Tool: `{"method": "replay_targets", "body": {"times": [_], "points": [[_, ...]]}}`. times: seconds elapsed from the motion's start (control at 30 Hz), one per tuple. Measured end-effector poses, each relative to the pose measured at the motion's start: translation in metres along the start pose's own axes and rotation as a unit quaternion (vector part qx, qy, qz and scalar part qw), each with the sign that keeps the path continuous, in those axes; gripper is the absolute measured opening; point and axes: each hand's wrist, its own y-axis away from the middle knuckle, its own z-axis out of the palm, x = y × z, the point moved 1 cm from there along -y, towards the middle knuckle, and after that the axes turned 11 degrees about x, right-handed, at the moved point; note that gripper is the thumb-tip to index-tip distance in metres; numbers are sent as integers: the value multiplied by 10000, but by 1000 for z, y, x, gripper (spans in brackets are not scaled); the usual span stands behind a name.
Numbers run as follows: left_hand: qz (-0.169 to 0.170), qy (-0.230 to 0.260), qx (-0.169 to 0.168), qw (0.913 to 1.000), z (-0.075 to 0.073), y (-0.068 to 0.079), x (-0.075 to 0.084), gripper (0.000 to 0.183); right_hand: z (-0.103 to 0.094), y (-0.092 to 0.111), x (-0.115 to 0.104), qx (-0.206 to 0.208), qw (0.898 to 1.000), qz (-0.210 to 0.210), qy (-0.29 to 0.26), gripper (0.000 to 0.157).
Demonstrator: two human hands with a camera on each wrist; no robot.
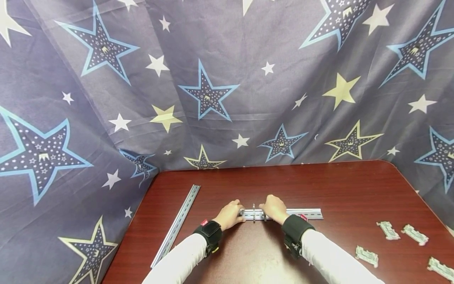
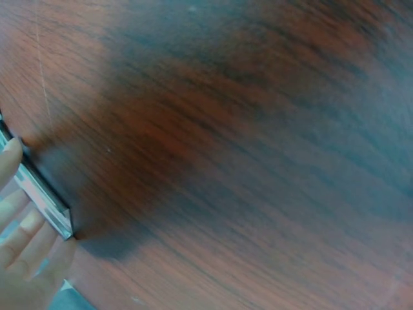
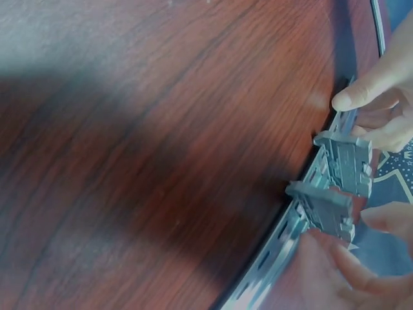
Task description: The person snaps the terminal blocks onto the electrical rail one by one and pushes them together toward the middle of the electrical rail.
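A slotted metal DIN rail point(image 1: 308, 213) lies crosswise on the table. At its left end my left hand point(image 1: 229, 215) grips it, thumb on the near edge point(image 2: 40, 187) and fingers on the far side. Two thin grey DIN-rail terminal blocks stand upright on the rail, a left one point(image 3: 348, 158) and a right one point(image 3: 324, 208), with a gap between them. Beside the right block is my right hand point(image 1: 275, 209), its fingers loosely bent and touching the block's right side. In the right wrist view both hands show.
A second, longer DIN rail point(image 1: 177, 223) lies slanted at the left of the brown table point(image 1: 227, 256). Several loose pale terminal blocks, one nearest point(image 1: 367, 256), lie flat at the right. A star-patterned cloth point(image 1: 220, 142) hangs behind the table's far edge.
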Motion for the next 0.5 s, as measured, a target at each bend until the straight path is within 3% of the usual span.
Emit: {"method": "replay_targets", "body": {"times": [0.5], "points": [[-10, 44, 16, 10000, 0, 1, -1, 26, -19, -1, 20, -335, 9994, -42, 63, 36]]}}
